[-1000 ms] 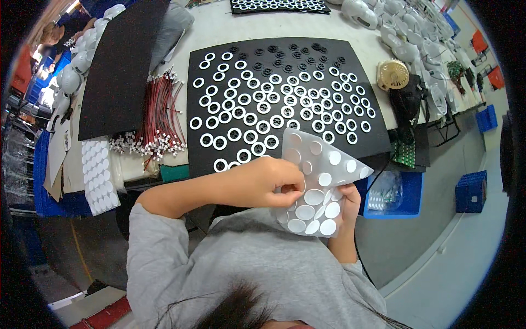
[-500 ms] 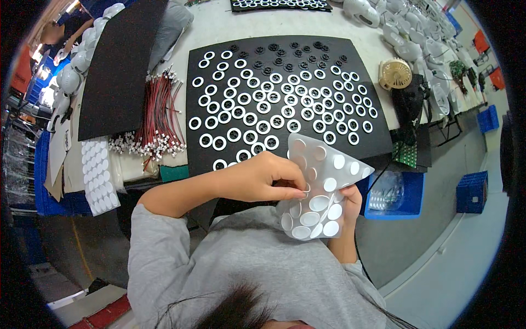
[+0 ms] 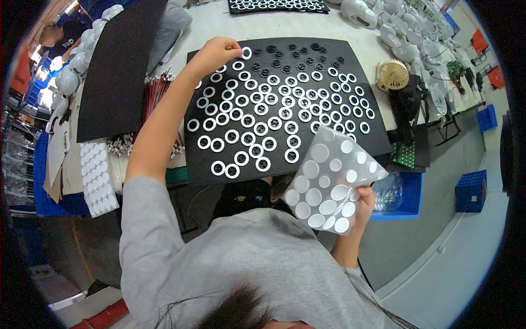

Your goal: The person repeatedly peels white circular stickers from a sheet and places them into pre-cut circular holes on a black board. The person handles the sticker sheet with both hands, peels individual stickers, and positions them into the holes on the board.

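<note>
At the far left part of a black board [image 3: 339, 148], my left hand [image 3: 220, 54] pinches the edge of a white ring sticker [image 3: 246, 53] between thumb and fingertips. The ring is over or on a small black round part there; I cannot tell whether it is pressed down. Many black round parts with white rings [image 3: 263, 164] cover most of the board. Several bare black parts [image 3: 293, 47] lie along its far side. Low at the right, my right hand [image 3: 362, 207] grips a translucent sheet [image 3: 320, 183] of round white stickers by its right edge.
Bundled red and black wires [image 3: 156, 93] and a sheet of white round stickers [image 3: 98, 178] lie at the left, beside a large black sheet [image 3: 118, 71]. On the right are a small fan [image 3: 392, 75], white plastic housings [image 3: 405, 49] and a blue bin [image 3: 405, 205].
My left hand has moved from the sticker sheet up and away to the board's far left, carrying a white ring. The sheet in my right hand has shifted slightly right and spread flatter.
</note>
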`<state>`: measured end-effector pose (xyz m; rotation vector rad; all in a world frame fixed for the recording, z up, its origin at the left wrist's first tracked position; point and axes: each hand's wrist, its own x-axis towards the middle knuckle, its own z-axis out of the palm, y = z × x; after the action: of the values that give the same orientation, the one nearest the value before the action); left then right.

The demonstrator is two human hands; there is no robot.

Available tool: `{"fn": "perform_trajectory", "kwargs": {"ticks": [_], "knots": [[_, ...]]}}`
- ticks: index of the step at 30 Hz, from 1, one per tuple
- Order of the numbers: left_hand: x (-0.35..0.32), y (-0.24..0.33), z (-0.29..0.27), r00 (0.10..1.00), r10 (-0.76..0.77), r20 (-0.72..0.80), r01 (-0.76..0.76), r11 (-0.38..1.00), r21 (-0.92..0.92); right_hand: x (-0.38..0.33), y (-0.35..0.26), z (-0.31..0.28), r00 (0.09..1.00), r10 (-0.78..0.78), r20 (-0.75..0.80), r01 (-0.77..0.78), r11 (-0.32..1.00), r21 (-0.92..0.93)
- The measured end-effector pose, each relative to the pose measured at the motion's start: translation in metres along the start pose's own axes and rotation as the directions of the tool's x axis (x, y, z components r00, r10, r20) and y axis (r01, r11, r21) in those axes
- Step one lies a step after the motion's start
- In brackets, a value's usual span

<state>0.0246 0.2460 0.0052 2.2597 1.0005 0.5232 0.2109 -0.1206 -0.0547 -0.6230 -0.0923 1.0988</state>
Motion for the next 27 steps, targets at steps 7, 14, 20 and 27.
{"fn": "perform_trajectory", "kwargs": {"ticks": [7, 14, 20, 27], "knots": [[0.040, -0.035, 0.015, 0.995, -0.096, -0.014, 0.097, 0.967, 0.235, -0.004, 0.000, -0.015, 0.999, 0.039, -0.011, -0.039, 0.999, 0.004], [0.040, -0.030, 0.015, 0.985, -0.170, 0.006, 0.160, 0.938, 0.307, -0.005, 0.004, -0.005, 0.998, 0.064, -0.016, -0.064, 0.998, 0.006], [0.044, -0.028, 0.014, 0.980, -0.193, 0.048, 0.161, 0.910, 0.382, -0.003, 0.005, -0.006, 0.996, 0.092, -0.020, -0.091, 0.996, 0.026], [0.045, -0.023, 0.014, 0.975, -0.220, 0.032, 0.181, 0.869, 0.461, -0.005, 0.005, -0.001, 0.996, 0.089, -0.010, -0.088, 0.996, 0.026]]}}
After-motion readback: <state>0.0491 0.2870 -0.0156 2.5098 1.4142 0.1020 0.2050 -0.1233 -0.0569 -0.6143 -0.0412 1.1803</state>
